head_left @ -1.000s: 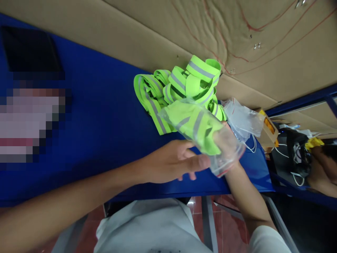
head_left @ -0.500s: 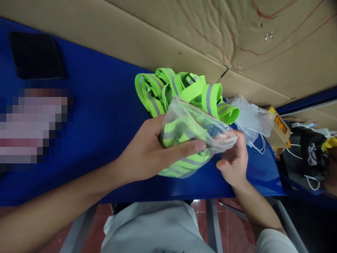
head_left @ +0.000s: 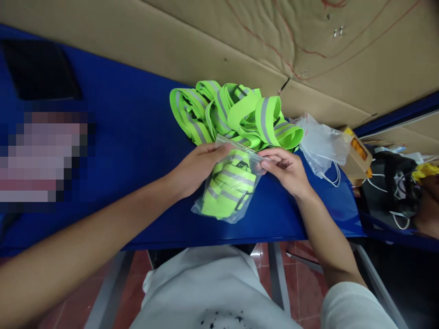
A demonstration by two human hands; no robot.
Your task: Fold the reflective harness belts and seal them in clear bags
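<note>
A clear plastic bag (head_left: pixel 226 192) with a folded neon-green reflective strap inside lies on the blue table (head_left: pixel 130 137) near its front edge. My left hand (head_left: pixel 195 167) pinches the bag's top edge at its left end. My right hand (head_left: pixel 284 169) pinches the same top edge at its right end. Both hands have fingers closed on the bag's mouth. Just behind the bag lies a loose pile of neon-green straps with grey reflective stripes (head_left: pixel 236 116).
A bunch of empty clear bags (head_left: pixel 320 141) and a small cardboard box (head_left: pixel 358 153) lie right of the pile. Brown cardboard (head_left: pixel 240 41) lines the back. A dark flat object (head_left: pixel 39 68) sits at far left. Cables and another person's arm (head_left: pixel 428 210) show at right.
The filled bag has come down from my left hand's grasp onto the table. Both hands have moved to its top edge and now pinch it at either end.
</note>
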